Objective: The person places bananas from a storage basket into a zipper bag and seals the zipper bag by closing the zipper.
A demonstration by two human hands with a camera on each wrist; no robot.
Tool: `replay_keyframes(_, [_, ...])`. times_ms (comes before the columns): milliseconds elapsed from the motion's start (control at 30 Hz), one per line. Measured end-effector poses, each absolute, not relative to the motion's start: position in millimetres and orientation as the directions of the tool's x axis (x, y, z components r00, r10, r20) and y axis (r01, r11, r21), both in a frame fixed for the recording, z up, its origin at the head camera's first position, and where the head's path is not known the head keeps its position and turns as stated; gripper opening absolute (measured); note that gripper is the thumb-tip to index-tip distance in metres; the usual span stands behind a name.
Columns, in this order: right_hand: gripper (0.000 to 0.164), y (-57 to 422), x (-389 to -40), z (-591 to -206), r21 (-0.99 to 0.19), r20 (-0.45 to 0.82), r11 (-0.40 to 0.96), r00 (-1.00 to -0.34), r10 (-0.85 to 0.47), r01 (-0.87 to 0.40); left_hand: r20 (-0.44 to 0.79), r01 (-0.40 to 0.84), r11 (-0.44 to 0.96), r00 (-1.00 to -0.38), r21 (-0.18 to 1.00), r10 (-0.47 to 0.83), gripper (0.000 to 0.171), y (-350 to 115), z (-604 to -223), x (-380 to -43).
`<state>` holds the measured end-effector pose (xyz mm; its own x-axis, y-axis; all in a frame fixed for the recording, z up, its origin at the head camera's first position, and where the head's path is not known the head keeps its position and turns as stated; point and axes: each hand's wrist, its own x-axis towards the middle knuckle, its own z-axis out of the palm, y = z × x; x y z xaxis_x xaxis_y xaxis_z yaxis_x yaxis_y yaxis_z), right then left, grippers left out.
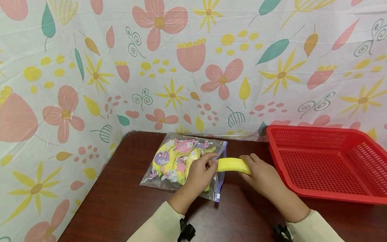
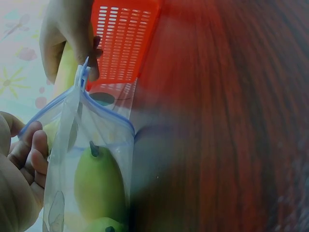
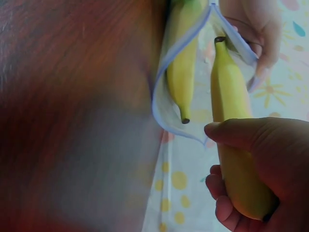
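Note:
A clear zip bag with cartoon prints and a purple zip edge lies on the table, several yellow bananas inside it. My left hand pinches the bag's rim at the open mouth, as the right wrist view also shows. In my right hand is a single banana, gripped near one end between thumb and curled fingers. Its stem end points into the bag's mouth, between the two purple edges. Another banana lies just inside the mouth.
A red perforated plastic basket stands on the right of the dark wooden table, beside my right hand. A flower-printed cloth hangs behind the table and along its left side.

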<state>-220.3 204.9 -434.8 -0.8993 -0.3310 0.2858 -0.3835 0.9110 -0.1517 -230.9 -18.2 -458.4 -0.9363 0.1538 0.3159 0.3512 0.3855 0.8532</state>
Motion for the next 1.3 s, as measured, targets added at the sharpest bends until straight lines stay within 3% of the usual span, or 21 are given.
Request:
replay_keyframes(833, [0.052, 174, -238, -468, -0.206, 0.384, 0.859, -0.846, -0.369, -0.468, 0.299, 0.339, 0.365, -0.940, 0.867, 0.162, 0.026, -20, -457, -231])
replay_keyframes(1133, [0.051, 163, -242, -466, -0.359, 0.277, 0.816, -0.887, -0.371, -0.453, 0.294, 0.336, 0.365, -0.941, 0.868, 0.165, 0.027, -20, -454, -230])
replay_keyframes(1300, [0.051, 160, -246, -465, -0.363, 0.294, 0.804, -0.877, -0.381, -0.471, 0.302, 0.341, 0.361, -0.940, 0.868, 0.161, 0.026, -20, -453, -230])
